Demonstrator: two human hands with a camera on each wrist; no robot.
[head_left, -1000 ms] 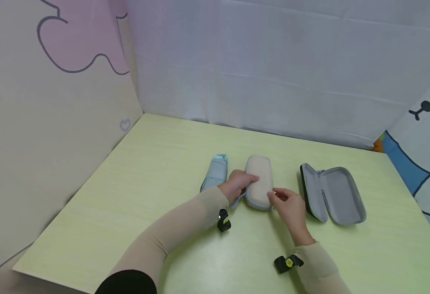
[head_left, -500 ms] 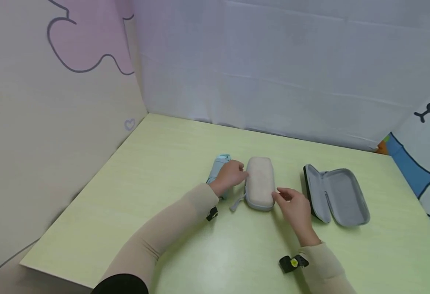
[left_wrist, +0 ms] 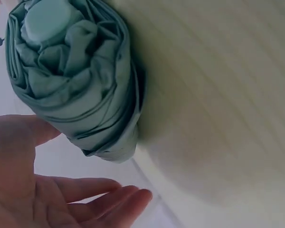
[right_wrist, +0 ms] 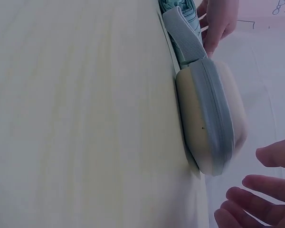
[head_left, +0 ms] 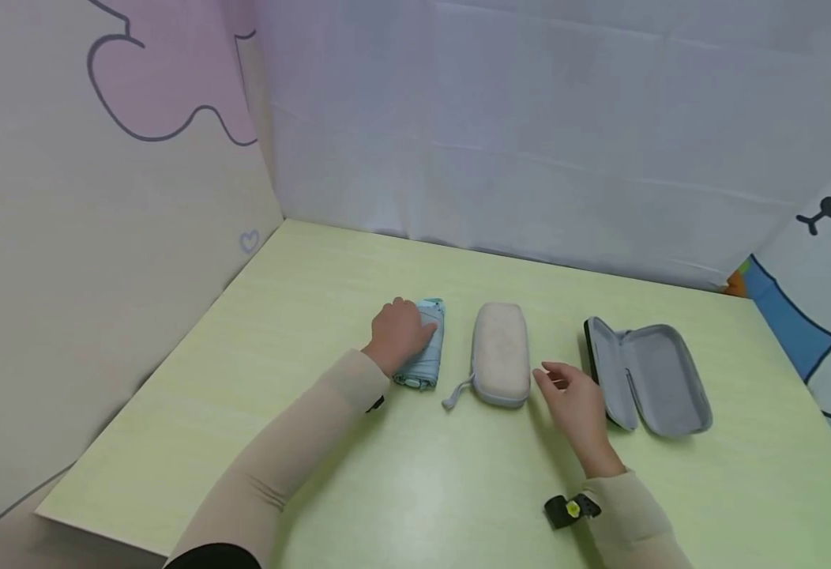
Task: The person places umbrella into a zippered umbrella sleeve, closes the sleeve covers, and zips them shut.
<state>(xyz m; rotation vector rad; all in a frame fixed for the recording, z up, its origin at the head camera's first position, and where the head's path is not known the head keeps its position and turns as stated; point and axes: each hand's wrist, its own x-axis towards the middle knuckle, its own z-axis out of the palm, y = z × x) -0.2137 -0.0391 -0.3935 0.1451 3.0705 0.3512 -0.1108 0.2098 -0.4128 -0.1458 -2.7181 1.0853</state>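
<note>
A folded light-blue umbrella [head_left: 426, 352] lies on the table, its bunched cloth and round pale end cap large in the left wrist view. My left hand [head_left: 397, 336] is at its left side, thumb reaching over the cloth. In the left wrist view the fingers [left_wrist: 104, 202] are spread loosely, apart from the umbrella. To the right lies a closed cream zip case [head_left: 502, 356] with a grey zipper band and pull strap [right_wrist: 185, 35]. Just off that case's right side, my right hand [head_left: 572, 403] is held with loosely bent fingers, holding nothing.
Another zip case [head_left: 664, 383], grey inside, lies opened flat to the right of my right hand. The pale green table [head_left: 245, 379] meets a white sheet [head_left: 529, 142] at the back and a wall [head_left: 117, 261] on the left.
My left hand has let go of the cream case and moved left to the umbrella. My right hand has drawn slightly away from the case's edge.
</note>
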